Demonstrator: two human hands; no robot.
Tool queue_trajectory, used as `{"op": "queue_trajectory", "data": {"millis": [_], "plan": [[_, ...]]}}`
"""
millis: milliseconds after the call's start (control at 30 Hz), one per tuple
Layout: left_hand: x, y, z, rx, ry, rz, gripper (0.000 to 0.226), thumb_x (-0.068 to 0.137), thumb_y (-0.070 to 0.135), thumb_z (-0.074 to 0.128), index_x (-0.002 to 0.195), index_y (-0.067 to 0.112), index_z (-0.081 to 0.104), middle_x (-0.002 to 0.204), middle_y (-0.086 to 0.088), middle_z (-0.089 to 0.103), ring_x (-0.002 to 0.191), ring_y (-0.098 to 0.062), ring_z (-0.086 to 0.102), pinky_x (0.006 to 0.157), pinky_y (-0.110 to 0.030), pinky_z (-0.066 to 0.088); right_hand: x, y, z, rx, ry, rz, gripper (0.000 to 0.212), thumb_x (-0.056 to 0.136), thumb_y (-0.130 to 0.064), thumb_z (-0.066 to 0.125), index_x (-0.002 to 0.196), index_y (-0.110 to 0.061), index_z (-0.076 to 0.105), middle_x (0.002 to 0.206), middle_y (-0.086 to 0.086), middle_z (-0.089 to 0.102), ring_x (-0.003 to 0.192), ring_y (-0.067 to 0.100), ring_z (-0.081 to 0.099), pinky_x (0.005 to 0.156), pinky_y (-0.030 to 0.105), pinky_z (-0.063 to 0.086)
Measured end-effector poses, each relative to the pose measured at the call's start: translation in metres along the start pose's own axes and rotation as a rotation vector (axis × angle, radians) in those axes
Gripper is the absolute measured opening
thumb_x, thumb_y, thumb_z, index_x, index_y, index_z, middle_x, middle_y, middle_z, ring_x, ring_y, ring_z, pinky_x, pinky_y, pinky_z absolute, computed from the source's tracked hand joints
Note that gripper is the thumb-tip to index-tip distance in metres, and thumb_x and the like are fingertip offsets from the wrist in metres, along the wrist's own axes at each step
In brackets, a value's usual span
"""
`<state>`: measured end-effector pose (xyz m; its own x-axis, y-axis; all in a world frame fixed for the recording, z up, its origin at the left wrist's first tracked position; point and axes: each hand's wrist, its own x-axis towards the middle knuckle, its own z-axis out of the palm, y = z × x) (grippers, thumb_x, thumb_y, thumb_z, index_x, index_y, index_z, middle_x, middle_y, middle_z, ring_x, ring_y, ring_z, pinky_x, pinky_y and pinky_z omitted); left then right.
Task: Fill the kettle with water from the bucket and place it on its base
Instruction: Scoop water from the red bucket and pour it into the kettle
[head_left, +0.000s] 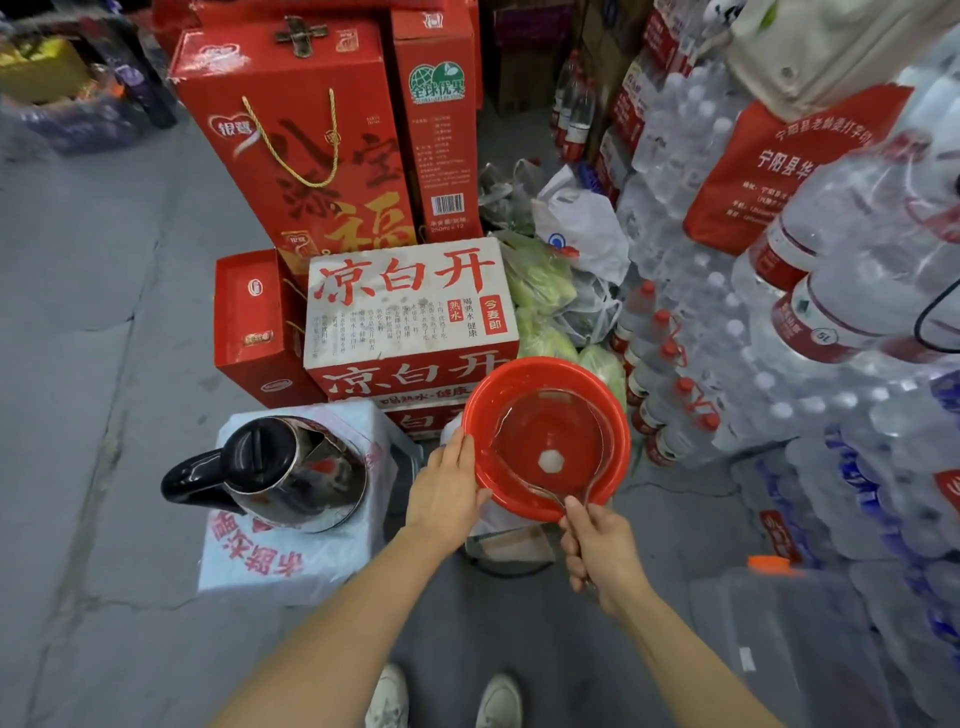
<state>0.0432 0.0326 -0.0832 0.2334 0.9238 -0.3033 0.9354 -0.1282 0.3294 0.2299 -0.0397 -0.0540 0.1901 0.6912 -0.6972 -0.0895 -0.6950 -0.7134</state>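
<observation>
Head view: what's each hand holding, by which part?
Right hand grips the clear ladle by its handle end; left hand presses flat on the red bucket, at its left rim.

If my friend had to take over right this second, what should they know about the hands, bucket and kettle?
Left hand rests on the red bucket at its rim, steadying it.
Right hand grips the handle of a clear ladle dipped in the bucket.
Kettle stands to the left on a white wrapped pack, lid open.
Done: ladle is in the bucket.
Left: scoop water into the kettle, then set it on its base, which I can't spot.
</observation>
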Motion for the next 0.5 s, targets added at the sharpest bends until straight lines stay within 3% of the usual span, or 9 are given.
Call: {"op": "queue_trajectory", "data": {"millis": [367, 500], "plan": [[-0.004, -0.001, 0.000, 0.016, -0.033, -0.001, 0.079, 0.094, 0.049, 0.053, 0.154, 0.014, 0.016, 0.165, -0.005, 0.015, 0.136, -0.031, 0.041, 0.104, -0.043, 0.046, -0.019, -0.003, -0.003, 0.025, -0.002, -0.148, 0.023, 0.103, -0.026, 0.048, 0.098, -0.005, 0.052, 0.051, 0.000, 0.046, 0.036, 0.014, 0.033, 0.034, 0.025, 0.034], [-0.006, 0.001, -0.004, 0.001, -0.025, 0.018, 0.078, 0.094, 0.046, 0.055, 0.154, 0.014, 0.018, 0.165, -0.004, 0.015, 0.133, -0.032, 0.044, 0.102, -0.045, 0.047, -0.024, -0.010, -0.005, 0.050, -0.028, -0.214, 0.011, 0.104, -0.024, 0.048, 0.111, -0.019, 0.055, 0.055, 0.001, 0.047, 0.037, 0.014, 0.034, 0.036, 0.026, 0.036]]}}
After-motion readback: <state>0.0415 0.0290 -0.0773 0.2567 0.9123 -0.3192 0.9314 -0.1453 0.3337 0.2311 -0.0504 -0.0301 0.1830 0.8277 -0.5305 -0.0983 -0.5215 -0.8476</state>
